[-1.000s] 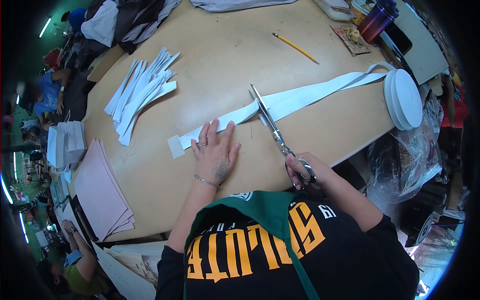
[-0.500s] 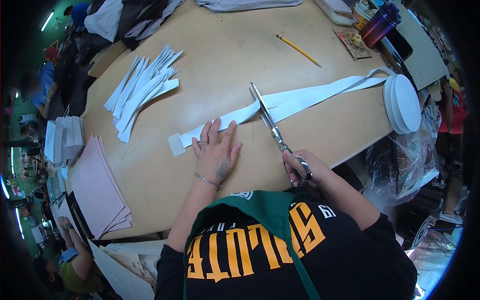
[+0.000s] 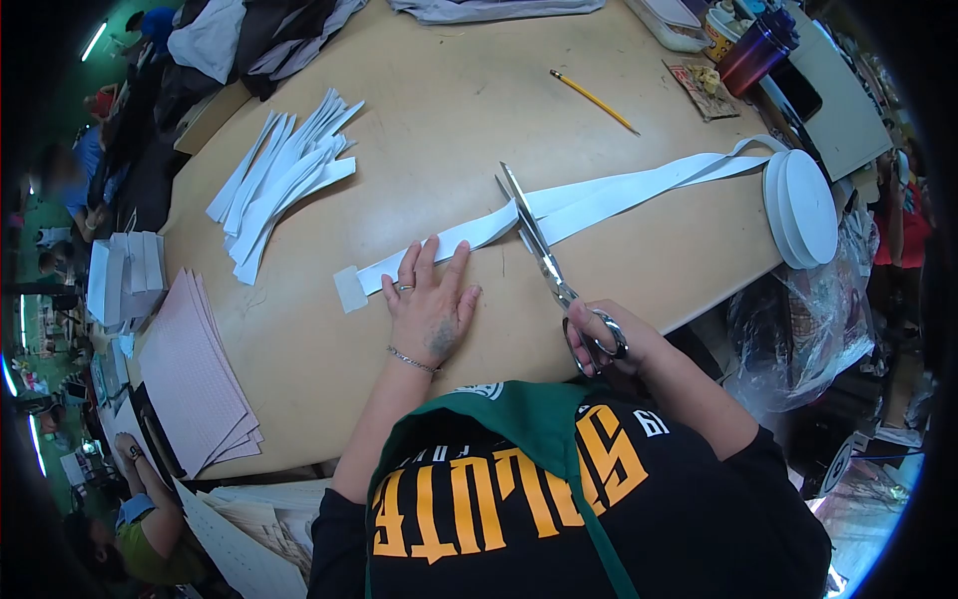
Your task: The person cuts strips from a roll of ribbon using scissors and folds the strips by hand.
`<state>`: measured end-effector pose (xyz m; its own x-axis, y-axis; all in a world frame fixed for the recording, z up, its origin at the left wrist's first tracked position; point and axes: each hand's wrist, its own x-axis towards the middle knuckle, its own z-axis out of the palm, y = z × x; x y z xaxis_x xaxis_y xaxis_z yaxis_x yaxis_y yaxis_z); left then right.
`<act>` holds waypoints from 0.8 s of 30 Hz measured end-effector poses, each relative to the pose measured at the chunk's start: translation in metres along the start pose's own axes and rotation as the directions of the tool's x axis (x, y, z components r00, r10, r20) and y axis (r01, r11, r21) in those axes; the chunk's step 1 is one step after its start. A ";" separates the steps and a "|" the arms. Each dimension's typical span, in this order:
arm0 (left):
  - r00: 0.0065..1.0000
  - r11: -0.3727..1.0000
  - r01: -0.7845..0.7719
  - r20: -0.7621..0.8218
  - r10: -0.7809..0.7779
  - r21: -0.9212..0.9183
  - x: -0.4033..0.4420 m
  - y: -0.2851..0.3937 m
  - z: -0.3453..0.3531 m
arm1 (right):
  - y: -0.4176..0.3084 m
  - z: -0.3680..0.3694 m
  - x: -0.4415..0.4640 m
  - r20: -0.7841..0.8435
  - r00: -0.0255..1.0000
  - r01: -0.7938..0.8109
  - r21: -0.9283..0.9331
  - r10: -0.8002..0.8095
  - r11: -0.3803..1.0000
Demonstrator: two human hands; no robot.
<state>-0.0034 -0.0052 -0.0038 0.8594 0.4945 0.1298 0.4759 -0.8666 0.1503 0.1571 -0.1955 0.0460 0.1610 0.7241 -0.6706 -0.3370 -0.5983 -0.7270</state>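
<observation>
My left hand [image 3: 431, 307] lies flat with its fingers spread, fingertips on the white strip [image 3: 479, 232] near its left end. That end rests by a small pale square piece [image 3: 350, 289] on the table. My right hand [image 3: 607, 339] is closed round the handles of the metal scissors [image 3: 540, 250]. Their blades cross the strip to the right of my left hand and look slightly apart. More white strip [image 3: 639, 184] runs right to the white rolls [image 3: 806, 208] at the table's right edge. Whether the strip is cut through at the blades, I cannot tell.
A pile of white strips [image 3: 284, 180] lies upper left on the table [image 3: 429, 110]. Pink sheets [image 3: 195, 379] are at the left edge. A pencil [image 3: 595, 102], packet [image 3: 704, 90] and bottle [image 3: 756, 52] stand or lie farther back. Other people are at the far left.
The view has shifted slightly since the first frame. Both hands keep nearly the same place, and the scissors still lie across the strip.
</observation>
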 end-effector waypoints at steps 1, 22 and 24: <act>1.000 1.000 0.002 0.001 -0.002 -0.003 0.000 0.000 0.000 | 0.000 0.000 0.002 -0.011 1.000 -0.008 -0.007 0.008 1.000; 0.999 1.000 0.018 0.030 -0.018 -0.004 0.000 0.001 0.000 | -0.005 0.009 0.008 -0.177 0.982 -0.073 -0.018 0.068 0.997; 0.999 1.000 0.020 0.036 -0.020 -0.004 0.000 0.001 -0.001 | -0.007 0.008 0.006 -0.177 0.983 -0.034 0.029 0.039 0.999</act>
<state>-0.0031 -0.0060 -0.0025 0.8558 0.5092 0.0913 0.4926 -0.8560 0.1571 0.1532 -0.1847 0.0485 0.3094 0.6282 -0.7139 -0.3695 -0.6123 -0.6990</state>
